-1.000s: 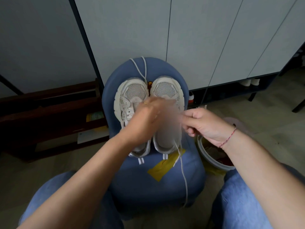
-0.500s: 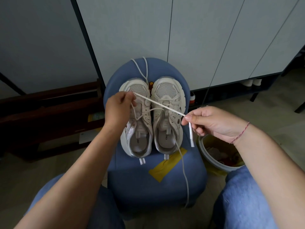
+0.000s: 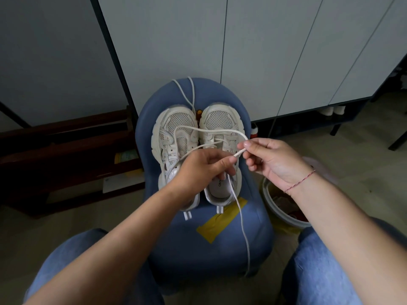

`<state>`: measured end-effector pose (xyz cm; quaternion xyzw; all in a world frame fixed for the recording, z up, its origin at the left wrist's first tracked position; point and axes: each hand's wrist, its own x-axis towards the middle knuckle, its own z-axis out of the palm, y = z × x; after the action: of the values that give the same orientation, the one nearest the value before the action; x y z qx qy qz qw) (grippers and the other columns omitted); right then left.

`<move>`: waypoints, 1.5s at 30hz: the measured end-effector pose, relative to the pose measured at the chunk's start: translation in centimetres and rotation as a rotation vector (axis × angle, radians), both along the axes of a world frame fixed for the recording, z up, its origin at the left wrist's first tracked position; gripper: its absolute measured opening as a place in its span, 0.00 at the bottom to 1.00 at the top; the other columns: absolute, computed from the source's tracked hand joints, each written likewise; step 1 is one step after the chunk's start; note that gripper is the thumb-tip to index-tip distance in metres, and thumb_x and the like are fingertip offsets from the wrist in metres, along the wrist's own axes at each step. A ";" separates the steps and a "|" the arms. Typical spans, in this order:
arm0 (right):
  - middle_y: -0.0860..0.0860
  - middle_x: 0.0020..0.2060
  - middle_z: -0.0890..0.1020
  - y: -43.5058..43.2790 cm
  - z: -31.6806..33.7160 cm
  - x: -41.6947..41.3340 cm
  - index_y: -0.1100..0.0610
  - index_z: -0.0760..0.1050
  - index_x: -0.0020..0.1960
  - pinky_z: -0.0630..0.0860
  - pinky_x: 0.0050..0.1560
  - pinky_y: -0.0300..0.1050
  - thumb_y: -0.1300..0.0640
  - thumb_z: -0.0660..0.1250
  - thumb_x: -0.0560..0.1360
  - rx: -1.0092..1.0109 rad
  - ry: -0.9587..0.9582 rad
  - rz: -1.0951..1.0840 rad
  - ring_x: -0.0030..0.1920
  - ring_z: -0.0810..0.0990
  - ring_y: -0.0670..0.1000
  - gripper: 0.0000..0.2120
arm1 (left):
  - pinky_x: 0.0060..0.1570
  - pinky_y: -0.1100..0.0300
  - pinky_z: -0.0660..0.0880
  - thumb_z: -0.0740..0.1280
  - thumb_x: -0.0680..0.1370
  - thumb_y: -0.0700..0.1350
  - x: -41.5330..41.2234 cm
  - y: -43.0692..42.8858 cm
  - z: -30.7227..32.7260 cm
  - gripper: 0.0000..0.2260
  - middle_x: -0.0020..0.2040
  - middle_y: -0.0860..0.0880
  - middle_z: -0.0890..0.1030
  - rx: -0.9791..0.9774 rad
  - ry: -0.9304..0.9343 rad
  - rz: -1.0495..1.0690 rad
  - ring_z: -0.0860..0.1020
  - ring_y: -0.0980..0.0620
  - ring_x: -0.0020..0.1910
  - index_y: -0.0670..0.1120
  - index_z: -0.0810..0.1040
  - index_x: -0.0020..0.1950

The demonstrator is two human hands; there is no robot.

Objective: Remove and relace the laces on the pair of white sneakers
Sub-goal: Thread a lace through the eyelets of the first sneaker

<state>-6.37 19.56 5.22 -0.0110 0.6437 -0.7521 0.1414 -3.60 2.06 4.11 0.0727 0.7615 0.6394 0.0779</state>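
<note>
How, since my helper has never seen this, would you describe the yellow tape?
Find the blue chair before the grey cabinet doors. On its seat, just nearer the person than the white sneakers' heels, lies the yellow tape: the only flat yellow strip, set slantwise.

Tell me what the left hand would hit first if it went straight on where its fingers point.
Probably the right hand. The left hand points toward its curled fingers, with only a short span of white lace, pinched by both hands, between them. Depth is hard to judge, though.
</note>
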 end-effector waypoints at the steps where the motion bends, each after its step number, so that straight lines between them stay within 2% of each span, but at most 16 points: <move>1: 0.49 0.28 0.78 0.0 0.0 0.0 0.61 0.79 0.45 0.72 0.29 0.33 0.63 0.63 0.78 -0.003 0.002 -0.002 0.28 0.74 0.44 0.07 | 0.35 0.70 0.73 0.67 0.80 0.41 -0.1 -0.1 0.0 0.04 0.34 0.52 0.83 0.011 -0.012 -0.003 0.75 0.59 0.30 0.46 0.81 0.47; 6: 0.51 0.33 0.79 -0.2 -0.4 -0.2 0.61 0.78 0.52 0.74 0.31 0.34 0.63 0.64 0.78 0.134 0.063 -0.075 0.32 0.77 0.46 0.06 | 0.37 0.66 0.72 0.66 0.81 0.40 -0.4 -0.2 -0.5 0.07 0.31 0.53 0.81 -0.045 0.007 0.039 0.75 0.54 0.33 0.47 0.82 0.45; 9: 0.49 0.49 0.77 0.5 -0.2 -0.5 0.53 0.74 0.61 0.75 0.47 0.34 0.59 0.69 0.75 0.676 0.610 -0.265 0.46 0.78 0.45 0.15 | 0.38 0.65 0.73 0.66 0.81 0.42 -0.5 -0.4 -0.9 0.07 0.32 0.52 0.81 -0.110 0.023 0.059 0.75 0.53 0.35 0.44 0.83 0.46; 11: 0.46 0.56 0.77 0.5 0.1 -0.3 0.52 0.71 0.66 0.72 0.58 0.34 0.56 0.68 0.76 0.717 0.825 -0.038 0.56 0.76 0.41 0.19 | 0.38 0.65 0.73 0.66 0.81 0.43 -0.5 -0.5 -0.9 0.08 0.32 0.52 0.81 -0.138 0.051 0.026 0.76 0.54 0.35 0.46 0.82 0.44; 14: 0.44 0.49 0.82 -0.3 -0.3 0.3 0.50 0.73 0.62 0.76 0.54 0.40 0.48 0.61 0.78 0.716 0.632 0.270 0.52 0.80 0.41 0.14 | 0.38 0.66 0.74 0.65 0.82 0.42 -0.6 -0.6 -0.5 0.09 0.31 0.53 0.81 -0.124 0.097 0.009 0.76 0.58 0.31 0.48 0.81 0.43; 16: 0.42 0.33 0.80 -0.2 -0.5 0.2 0.50 0.77 0.50 0.75 0.41 0.44 0.48 0.60 0.79 0.810 0.612 0.271 0.35 0.77 0.39 0.09 | 0.37 0.67 0.74 0.65 0.82 0.42 -1.0 -1.2 -0.3 0.10 0.30 0.53 0.81 -0.086 0.107 0.084 0.76 0.60 0.30 0.48 0.82 0.43; 18: 0.45 0.26 0.74 0.6 -0.3 -0.3 0.52 0.78 0.41 0.69 0.34 0.45 0.48 0.60 0.79 0.918 0.613 0.216 0.27 0.71 0.41 0.13 | 0.36 0.67 0.73 0.64 0.82 0.43 -1.4 -2.2 -0.2 0.10 0.30 0.54 0.81 -0.067 0.095 0.221 0.75 0.60 0.29 0.49 0.82 0.43; 20: 0.46 0.25 0.73 1.4 0.4 -0.8 0.53 0.79 0.37 0.68 0.32 0.43 0.47 0.60 0.79 0.987 0.582 0.087 0.26 0.70 0.43 0.17 | 0.35 0.68 0.73 0.64 0.82 0.43 -1.8 -3.2 -0.1 0.11 0.30 0.54 0.81 -0.046 0.078 0.347 0.75 0.60 0.29 0.49 0.81 0.43; 23: 0.54 0.27 0.76 3.0 0.6 -1.5 0.58 0.75 0.33 0.71 0.35 0.47 0.45 0.57 0.80 1.143 0.499 -0.152 0.32 0.76 0.55 0.24 | 0.32 0.71 0.71 0.63 0.83 0.42 -2.4 -4.2 0.2 0.11 0.30 0.53 0.80 0.005 0.072 0.446 0.74 0.61 0.27 0.48 0.81 0.42; 27: 0.55 0.38 0.76 3.3 -0.2 -2.0 0.57 0.75 0.39 0.71 0.38 0.47 0.44 0.55 0.80 1.316 0.380 -0.200 0.42 0.77 0.59 0.21 | 0.34 0.69 0.73 0.65 0.82 0.43 -2.3 -3.9 -0.1 0.10 0.31 0.53 0.81 -0.051 0.047 0.363 0.75 0.60 0.29 0.49 0.82 0.43; 30: 0.52 0.55 0.74 1.5 -1.0 -1.4 0.55 0.76 0.56 0.73 0.56 0.49 0.49 0.62 0.78 1.144 0.526 -0.086 0.55 0.76 0.53 0.13 | 0.37 0.67 0.74 0.67 0.80 0.43 -1.8 -2.9 -0.4 0.08 0.31 0.54 0.82 -0.107 0.056 0.236 0.76 0.60 0.31 0.49 0.84 0.44; 33: 0.47 0.60 0.75 -0.9 -1.0 0.1 0.51 0.70 0.65 0.70 0.62 0.40 0.56 0.64 0.78 0.720 0.593 0.141 0.60 0.75 0.44 0.16 | 0.37 0.70 0.74 0.69 0.79 0.41 -1.3 -2.0 -0.3 0.07 0.30 0.55 0.81 -0.117 0.079 0.149 0.76 0.62 0.30 0.49 0.84 0.44; 35: 0.48 0.58 0.77 -2.1 -1.3 0.7 0.48 0.69 0.63 0.72 0.61 0.37 0.57 0.63 0.79 0.552 0.522 0.235 0.59 0.76 0.42 0.14 | 0.36 0.71 0.73 0.69 0.79 0.40 -1.0 -1.5 -0.4 0.07 0.29 0.56 0.81 -0.138 0.082 0.130 0.77 0.63 0.29 0.49 0.83 0.42; 38: 0.48 0.47 0.79 -2.6 -1.9 0.2 0.49 0.70 0.54 0.76 0.49 0.42 0.56 0.62 0.79 0.644 0.471 0.190 0.47 0.79 0.43 0.05 | 0.34 0.70 0.72 0.71 0.78 0.42 -0.7 -1.0 -0.8 0.07 0.29 0.54 0.82 -0.190 0.072 0.140 0.76 0.64 0.28 0.46 0.84 0.41; 41: 0.43 0.37 0.77 -2.1 -2.3 -0.6 0.51 0.74 0.47 0.68 0.38 0.36 0.58 0.63 0.79 0.602 0.402 0.165 0.34 0.75 0.36 0.04 | 0.34 0.70 0.73 0.72 0.77 0.46 -0.9 -1.0 -0.8 0.06 0.32 0.52 0.84 -0.220 0.082 0.201 0.77 0.64 0.29 0.47 0.84 0.40; 45: 0.46 0.37 0.82 -1.8 -2.2 -1.1 0.50 0.79 0.40 0.74 0.42 0.37 0.59 0.71 0.74 0.526 0.380 0.030 0.39 0.79 0.42 0.06 | 0.40 0.65 0.78 0.71 0.78 0.49 -1.3 -0.9 -0.7 0.06 0.33 0.53 0.83 -0.216 0.098 0.272 0.81 0.60 0.34 0.52 0.81 0.41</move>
<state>-7.44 17.77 3.05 -0.1240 0.8305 -0.5423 0.0277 -4.86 1.17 3.42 -0.0087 0.8314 0.5542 -0.0394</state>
